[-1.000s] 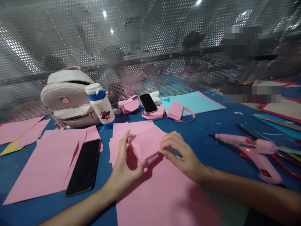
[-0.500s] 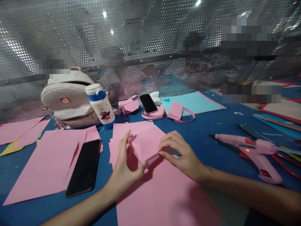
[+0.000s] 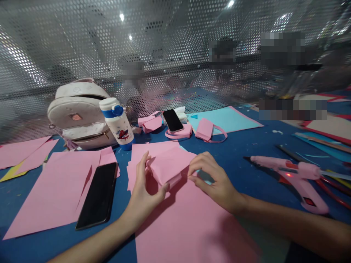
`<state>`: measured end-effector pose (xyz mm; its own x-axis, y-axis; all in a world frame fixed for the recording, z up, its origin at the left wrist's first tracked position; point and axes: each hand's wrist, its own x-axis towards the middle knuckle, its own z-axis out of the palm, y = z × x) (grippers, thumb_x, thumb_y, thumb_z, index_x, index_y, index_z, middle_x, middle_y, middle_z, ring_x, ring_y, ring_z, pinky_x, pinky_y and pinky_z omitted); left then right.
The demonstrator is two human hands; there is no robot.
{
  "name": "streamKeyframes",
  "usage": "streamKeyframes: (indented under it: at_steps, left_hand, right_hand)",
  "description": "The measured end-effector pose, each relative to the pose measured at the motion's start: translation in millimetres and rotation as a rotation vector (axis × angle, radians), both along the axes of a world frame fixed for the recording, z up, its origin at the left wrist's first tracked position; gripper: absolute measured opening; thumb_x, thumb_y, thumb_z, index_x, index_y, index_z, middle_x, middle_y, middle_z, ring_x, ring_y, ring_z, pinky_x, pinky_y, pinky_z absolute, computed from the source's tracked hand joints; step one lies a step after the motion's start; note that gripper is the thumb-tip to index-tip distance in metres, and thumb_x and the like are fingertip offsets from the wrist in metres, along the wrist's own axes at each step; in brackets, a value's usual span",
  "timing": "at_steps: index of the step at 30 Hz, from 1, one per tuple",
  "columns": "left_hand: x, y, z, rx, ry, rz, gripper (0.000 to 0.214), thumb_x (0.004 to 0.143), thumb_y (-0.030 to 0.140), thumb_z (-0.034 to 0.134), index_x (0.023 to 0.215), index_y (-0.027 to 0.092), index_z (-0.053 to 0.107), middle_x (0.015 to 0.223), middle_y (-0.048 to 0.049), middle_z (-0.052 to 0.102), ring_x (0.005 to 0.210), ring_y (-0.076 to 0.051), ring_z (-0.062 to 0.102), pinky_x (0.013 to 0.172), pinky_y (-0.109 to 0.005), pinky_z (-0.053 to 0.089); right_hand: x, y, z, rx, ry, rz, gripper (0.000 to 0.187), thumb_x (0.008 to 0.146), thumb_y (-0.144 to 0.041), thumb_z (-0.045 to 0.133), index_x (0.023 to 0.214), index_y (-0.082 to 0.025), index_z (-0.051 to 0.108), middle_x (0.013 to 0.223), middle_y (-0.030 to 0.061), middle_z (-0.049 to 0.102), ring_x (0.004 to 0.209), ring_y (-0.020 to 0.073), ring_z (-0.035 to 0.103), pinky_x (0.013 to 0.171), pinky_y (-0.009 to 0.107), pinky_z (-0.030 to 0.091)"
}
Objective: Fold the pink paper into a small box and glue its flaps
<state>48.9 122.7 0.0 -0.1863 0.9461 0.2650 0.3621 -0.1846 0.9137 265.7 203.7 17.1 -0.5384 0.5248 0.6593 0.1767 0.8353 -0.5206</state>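
Observation:
A folded pink paper piece (image 3: 168, 166) is held just above a large pink sheet (image 3: 189, 226) on the blue table. My left hand (image 3: 144, 191) grips its left end, thumb under the front edge and fingers upright behind it. My right hand (image 3: 212, 180) pinches its right end with curled fingers. Both hands are closed on the paper.
A black phone (image 3: 98, 195) lies on pink sheets at the left. Behind stand a white backpack (image 3: 78, 113) and a water bottle (image 3: 118, 124). Small pink paper bags (image 3: 205, 129) and another phone (image 3: 172, 120) sit further back. A pink glue gun (image 3: 293, 175) lies at the right.
The folded paper has been lifted and shifted slightly to the left between my hands; my left thumb moved inward under it. Everything else is unchanged.

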Motion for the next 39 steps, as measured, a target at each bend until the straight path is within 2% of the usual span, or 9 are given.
streamKeyframes:
  at_steps: [25,34,39]
  left_hand:
    - [0.3,-0.2,1.6,-0.014,0.011,0.01,0.085,0.081,0.046,0.071,0.15,0.028,0.025,0.154,-0.0121,0.035,0.147,-0.031,0.031,0.121,-0.054,0.026]
    - [0.0,0.1,0.4,0.001,0.004,0.012,0.085,0.081,0.043,0.071,0.151,0.027,0.025,0.154,-0.0121,0.037,0.147,-0.03,0.032,0.121,-0.053,0.027]
    - [-0.3,-0.2,0.6,-0.001,-0.001,0.01,0.084,0.082,0.041,0.071,0.151,0.028,0.026,0.154,-0.011,0.036,0.147,-0.03,0.032,0.121,-0.052,0.027]
  right_hand:
    - [0.2,0.5,-1.8,-0.005,-0.018,0.006,0.014,0.097,-0.027,0.061,0.086,-0.023,0.055,0.084,-0.0007,0.061,0.081,0.0189,0.052,0.079,0.035,0.034]
    - [-2.7,-0.3,-0.8,-0.039,-0.025,-0.02,0.016,0.098,-0.022,0.054,0.083,-0.022,0.048,0.081,-0.0022,0.055,0.076,0.017,0.048,0.077,0.034,0.033]
    - [-2.9,-0.1,-1.2,-0.053,-0.036,-0.015,0.015,0.098,-0.023,0.055,0.085,-0.023,0.049,0.081,-0.0023,0.056,0.077,0.0165,0.049,0.077,0.033,0.033]
